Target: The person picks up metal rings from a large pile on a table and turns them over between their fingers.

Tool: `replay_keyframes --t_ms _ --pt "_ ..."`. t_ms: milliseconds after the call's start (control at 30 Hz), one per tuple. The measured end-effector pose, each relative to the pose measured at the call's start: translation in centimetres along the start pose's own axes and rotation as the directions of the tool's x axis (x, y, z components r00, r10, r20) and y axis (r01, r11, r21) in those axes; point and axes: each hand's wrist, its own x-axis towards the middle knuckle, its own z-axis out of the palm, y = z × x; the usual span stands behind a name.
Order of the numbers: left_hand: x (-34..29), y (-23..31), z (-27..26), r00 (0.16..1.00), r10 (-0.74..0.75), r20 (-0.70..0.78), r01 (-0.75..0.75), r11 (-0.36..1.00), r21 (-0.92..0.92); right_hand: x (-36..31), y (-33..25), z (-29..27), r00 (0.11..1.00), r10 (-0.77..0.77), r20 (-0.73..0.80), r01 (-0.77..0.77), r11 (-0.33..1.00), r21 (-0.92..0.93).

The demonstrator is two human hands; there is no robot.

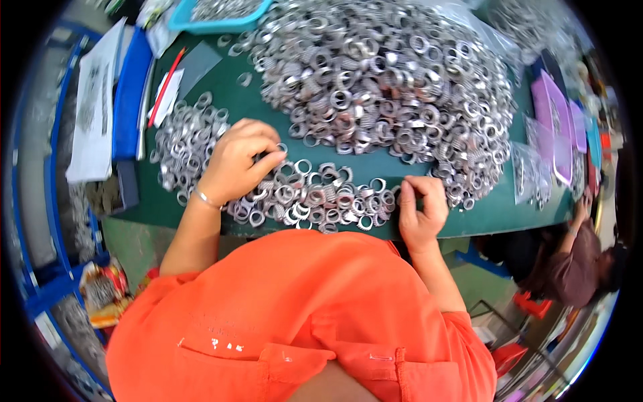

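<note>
My left hand [242,159] is closed in a pinch, with a small silver metal ring [282,147] at its fingertips. A bracelet circles that wrist. Below and right of it, a low heap of similar rings [328,197] lies along the near edge of the green table [382,167]. At the right end of this heap, my right hand [426,209] is curled with thumb and forefinger close together; what they grip, if anything, is too small to make out. Another pile of rings [191,144] lies to the left of my left hand, and a large mound [382,74] rises beyond both hands.
At the far left stand a turquoise tray [218,25] of small parts, a red pencil [167,87], and a blue folder [134,100] beside papers [96,107]. Plastic bags [529,171] and purple bins [552,114] line the right side. Another person [569,261] sits at the right.
</note>
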Motion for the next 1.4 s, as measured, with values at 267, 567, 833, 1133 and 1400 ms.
replay_keyframes --t_ms 267,567,833,1133,1400 --pt "-0.2 0.1 -0.4 0.998 -0.044 0.040 0.041 0.996 0.078 0.5 0.8 1.2 0.986 -0.113 -0.119 0.125 0.988 0.093" --pt "0.1 -1.8 -0.5 0.985 -0.157 0.068 0.150 0.984 0.096 -0.3 1.7 2.5 0.950 -0.183 -0.251 0.216 0.970 0.109" --pt "2.6 -2.2 -2.3 0.908 -0.392 0.149 0.383 0.920 0.083 -0.2 1.6 4.1 0.917 -0.175 -0.358 0.264 0.940 0.217" --pt "3.8 -1.5 -1.4 0.957 -0.252 0.143 0.181 0.905 0.384 -0.8 1.4 4.0 0.904 -0.155 -0.398 0.257 0.942 0.217" --pt "2.8 -0.6 -0.9 0.971 -0.211 0.115 0.160 0.925 0.345 -0.6 1.5 3.4 0.912 -0.177 -0.370 0.264 0.943 0.201"
